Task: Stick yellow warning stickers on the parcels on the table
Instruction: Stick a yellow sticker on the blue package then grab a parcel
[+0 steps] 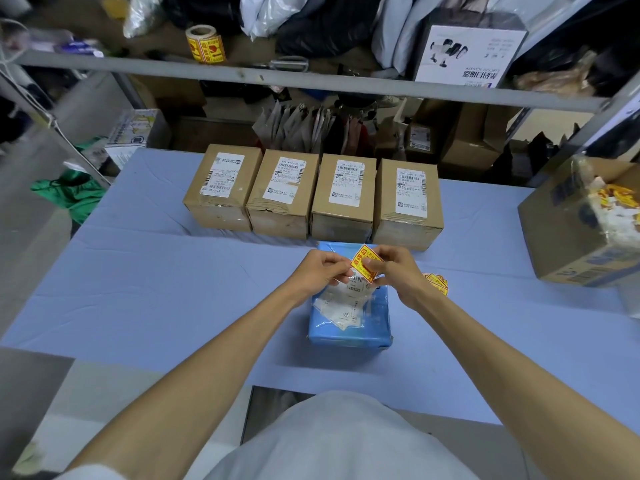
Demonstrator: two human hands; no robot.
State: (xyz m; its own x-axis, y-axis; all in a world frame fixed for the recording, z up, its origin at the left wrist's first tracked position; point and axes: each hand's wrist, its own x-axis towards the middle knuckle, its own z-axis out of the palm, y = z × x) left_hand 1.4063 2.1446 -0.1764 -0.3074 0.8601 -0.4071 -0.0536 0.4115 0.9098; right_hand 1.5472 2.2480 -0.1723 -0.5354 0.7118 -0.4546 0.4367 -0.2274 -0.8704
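A yellow warning sticker (362, 266) with red print is held above a blue parcel (349, 323) in the middle of the table. My left hand (322, 268) pinches the sticker's lower left edge, and my right hand (394, 268) pinches its right side. The blue parcel carries a crumpled white shipping label. Several brown cardboard parcels (282, 192) with white labels stand in a row behind it. More yellow stickers (438, 282) lie on the table just right of my right wrist.
The table has a light blue cloth (156, 271). An open carton (585, 230) with sticker scraps stands at the right edge. A roll of yellow stickers (205, 43) sits on the shelf behind, among bags and boxes.
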